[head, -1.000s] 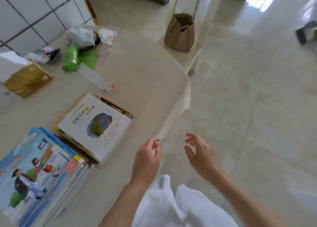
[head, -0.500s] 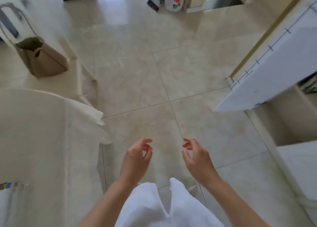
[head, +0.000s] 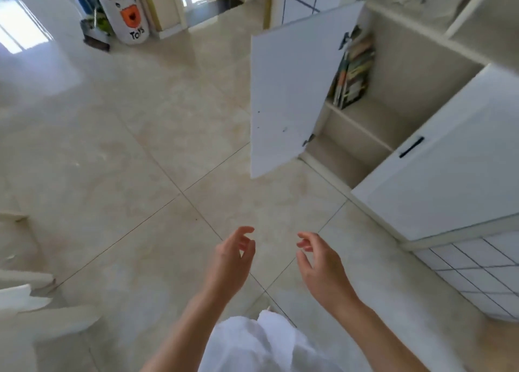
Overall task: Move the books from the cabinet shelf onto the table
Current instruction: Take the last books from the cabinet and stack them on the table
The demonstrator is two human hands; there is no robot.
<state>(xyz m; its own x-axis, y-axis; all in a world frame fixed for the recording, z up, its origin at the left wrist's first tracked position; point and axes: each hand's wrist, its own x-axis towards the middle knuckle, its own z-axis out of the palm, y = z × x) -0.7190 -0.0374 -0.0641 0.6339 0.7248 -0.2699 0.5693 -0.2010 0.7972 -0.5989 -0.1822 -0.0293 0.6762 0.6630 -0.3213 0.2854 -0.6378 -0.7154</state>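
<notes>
Several upright books [head: 354,73] lean against the left side of a shelf inside the white cabinet [head: 398,71] at the upper right. Its left door [head: 286,90] stands swung open and hides part of the books. My left hand [head: 230,262] and my right hand [head: 323,267] hang over the tiled floor at the bottom centre, both empty with fingers loosely curled and apart, well short of the cabinet. Only a white corner of the table's cloth [head: 25,304] shows at the lower left edge.
The cabinet's right door [head: 449,158] with a black handle is shut or nearly so. A lower shelf [head: 348,146] looks bare. A white "Toys" bin [head: 126,14] stands at the far upper left. Beige floor tiles [head: 140,160] stretch between me and the cabinet.
The view has swung right, away from the table with its stacked books and toward the open cabinet. Both hands stayed empty in front of me.
</notes>
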